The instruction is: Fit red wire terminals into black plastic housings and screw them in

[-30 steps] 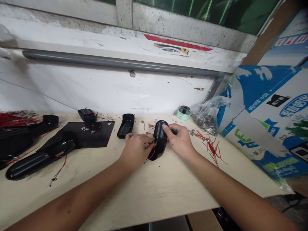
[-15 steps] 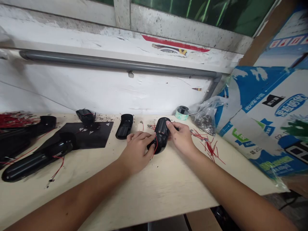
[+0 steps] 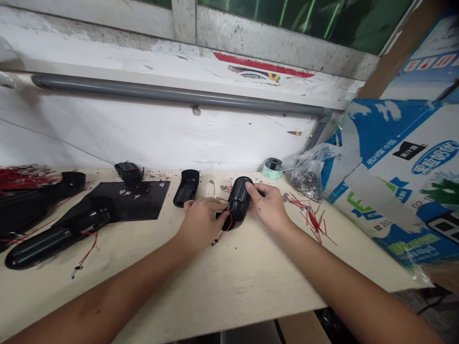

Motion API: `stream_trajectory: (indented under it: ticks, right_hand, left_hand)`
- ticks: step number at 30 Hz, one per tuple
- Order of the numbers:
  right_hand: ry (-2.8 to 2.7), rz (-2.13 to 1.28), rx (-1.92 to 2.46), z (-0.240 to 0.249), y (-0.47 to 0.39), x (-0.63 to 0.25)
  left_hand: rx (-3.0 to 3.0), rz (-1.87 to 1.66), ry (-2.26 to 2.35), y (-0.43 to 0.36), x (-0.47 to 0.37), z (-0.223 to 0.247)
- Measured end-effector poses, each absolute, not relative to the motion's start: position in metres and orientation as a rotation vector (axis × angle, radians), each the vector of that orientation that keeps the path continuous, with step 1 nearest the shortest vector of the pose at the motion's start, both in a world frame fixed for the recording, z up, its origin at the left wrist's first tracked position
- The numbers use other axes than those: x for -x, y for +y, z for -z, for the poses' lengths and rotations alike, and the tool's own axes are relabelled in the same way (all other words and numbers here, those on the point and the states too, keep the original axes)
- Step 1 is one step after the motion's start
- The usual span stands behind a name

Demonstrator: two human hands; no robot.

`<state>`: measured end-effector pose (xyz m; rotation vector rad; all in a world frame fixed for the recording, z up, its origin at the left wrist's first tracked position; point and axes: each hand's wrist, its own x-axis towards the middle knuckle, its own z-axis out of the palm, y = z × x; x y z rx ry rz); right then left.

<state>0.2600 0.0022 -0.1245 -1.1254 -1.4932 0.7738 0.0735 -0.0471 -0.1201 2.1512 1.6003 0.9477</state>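
A glossy black plastic housing [image 3: 239, 197] with rounded ends stands out over the tabletop between my hands. My right hand [image 3: 271, 206] grips its right side, thumb on the upper end and fingers behind, partly hidden. On the lower left of the housing, my left hand [image 3: 200, 220] has its thumb and fingers closed against the edge. A thin red wire [image 3: 230, 220] curves down the housing's front, with a small dark connector [image 3: 215, 242] at its loose end below my left fingers. Another black housing [image 3: 187, 187] lies just behind my left hand.
On the left are more black housings [image 3: 53, 239], a black sheet [image 3: 143, 203] and a heap of red wires [image 3: 25, 179]. Loose red wires [image 3: 315, 222], a tape roll [image 3: 271, 168] and a plastic bag of small metal parts [image 3: 304, 181] lie right. A printed carton [image 3: 398, 181] borders the table.
My left hand has shifted slightly left along the housing's edge. The red wire's end with the dark connector now shows below it. My right hand keeps its hold.
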Motion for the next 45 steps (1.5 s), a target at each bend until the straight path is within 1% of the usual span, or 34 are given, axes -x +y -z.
stream_trajectory:
  ticks: [6, 12, 15, 20, 26, 35, 45]
  right_hand:
    - [-1.509, -0.783, 1.158, 0.1282, 0.0023, -0.2590]
    - [-1.530, -0.724, 1.152, 0.1262, 0.0002, -0.2578]
    - [-1.543, -0.699, 1.141, 0.1247, -0.0009, -0.2571]
    - [-1.573, -0.654, 1.115, 0.1244, -0.0023, -0.2563]
    - [-1.581, -0.629, 1.103, 0.1240, -0.0038, -0.2562]
    - [-1.557, -0.647, 1.112, 0.1218, -0.0049, -0.2557]
    - [-1.584, -0.624, 1.107, 0.1211, -0.0064, -0.2551]
  left_hand:
    - [-2.196, -0.980, 1.625, -0.0525, -0.0765, 0.1164]
    - [-1.828, -1.020, 1.613, -0.0523, -0.0775, 0.1137]
    - [-1.772, -1.089, 1.594, -0.0521, -0.0775, 0.1154]
    - [-1.894, -1.118, 1.581, -0.0524, -0.0762, 0.1173]
    - [-2.051, -1.074, 1.637, -0.0508, -0.0748, 0.1173]
    - [-1.949, -1.089, 1.576, -0.0499, -0.0709, 0.1119]
    - [-2.080, -1.000, 1.591, -0.0484, -0.0716, 0.1181]
